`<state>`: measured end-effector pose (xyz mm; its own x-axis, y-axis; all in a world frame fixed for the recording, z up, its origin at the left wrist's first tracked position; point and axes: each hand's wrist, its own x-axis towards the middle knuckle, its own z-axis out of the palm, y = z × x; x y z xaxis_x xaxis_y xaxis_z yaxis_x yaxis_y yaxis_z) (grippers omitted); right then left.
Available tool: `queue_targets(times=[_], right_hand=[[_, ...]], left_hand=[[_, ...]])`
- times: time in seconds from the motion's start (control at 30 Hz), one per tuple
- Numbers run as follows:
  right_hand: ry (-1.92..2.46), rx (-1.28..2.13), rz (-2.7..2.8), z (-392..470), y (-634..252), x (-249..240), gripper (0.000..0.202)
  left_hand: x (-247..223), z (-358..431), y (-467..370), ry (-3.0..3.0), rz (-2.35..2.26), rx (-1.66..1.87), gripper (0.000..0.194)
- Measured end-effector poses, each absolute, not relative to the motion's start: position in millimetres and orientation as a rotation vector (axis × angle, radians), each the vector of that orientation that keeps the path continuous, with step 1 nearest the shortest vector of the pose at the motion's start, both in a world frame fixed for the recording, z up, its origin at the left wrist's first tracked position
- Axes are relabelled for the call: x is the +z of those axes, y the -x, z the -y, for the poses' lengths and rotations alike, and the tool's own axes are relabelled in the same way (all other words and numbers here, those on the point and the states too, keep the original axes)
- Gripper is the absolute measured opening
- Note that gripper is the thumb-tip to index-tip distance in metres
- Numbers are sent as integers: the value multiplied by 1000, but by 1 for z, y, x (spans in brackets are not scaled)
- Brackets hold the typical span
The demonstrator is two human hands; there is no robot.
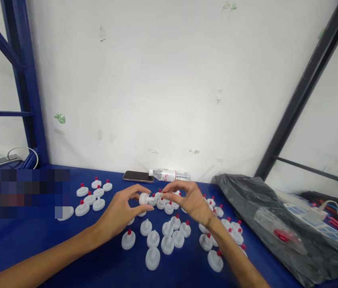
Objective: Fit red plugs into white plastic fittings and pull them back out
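Near the middle of the blue table, my left hand (123,210) holds a white round cap (144,199) between thumb and fingers, its narrow spout pointing right. My right hand (187,197) is pinched just right of that spout; what its fingertips hold is too small to make out. Below the hands stand several white caps (153,239) with bare spouts, among others with red tips (186,229). More red-tipped caps stand in a group at the left (82,208) and around my right forearm (215,261).
A phone (138,176) and a clear plastic bottle (170,175) lie along the wall. On the right, a dark plastic bag (255,212) carries a clear bag of red pieces (283,235). Power strips and cables (313,214) lie beyond it. Blue shelf posts (29,80) rise at the left.
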<state>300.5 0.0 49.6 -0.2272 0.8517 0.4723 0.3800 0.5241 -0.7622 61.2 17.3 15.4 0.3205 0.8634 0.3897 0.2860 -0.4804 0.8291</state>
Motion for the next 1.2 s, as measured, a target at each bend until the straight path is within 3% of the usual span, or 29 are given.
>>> queue_targets(times=[0.23, 0.53, 0.8, 1.2], right_hand=[[943, 581, 1899, 5, -281, 35, 24], [849, 294, 1941, 5, -275, 26, 18], [809, 267, 2041, 9, -273, 24, 20], [771, 247, 2088, 7, -276, 17, 14]], left_hand=[[9, -20, -62, -1899, -978, 1136, 37], [11, -11, -62, -1860, -915, 1076, 61], [18, -7, -65, -1733, -761, 1011, 44], [19, -3, -62, -1696, -798, 974, 40]])
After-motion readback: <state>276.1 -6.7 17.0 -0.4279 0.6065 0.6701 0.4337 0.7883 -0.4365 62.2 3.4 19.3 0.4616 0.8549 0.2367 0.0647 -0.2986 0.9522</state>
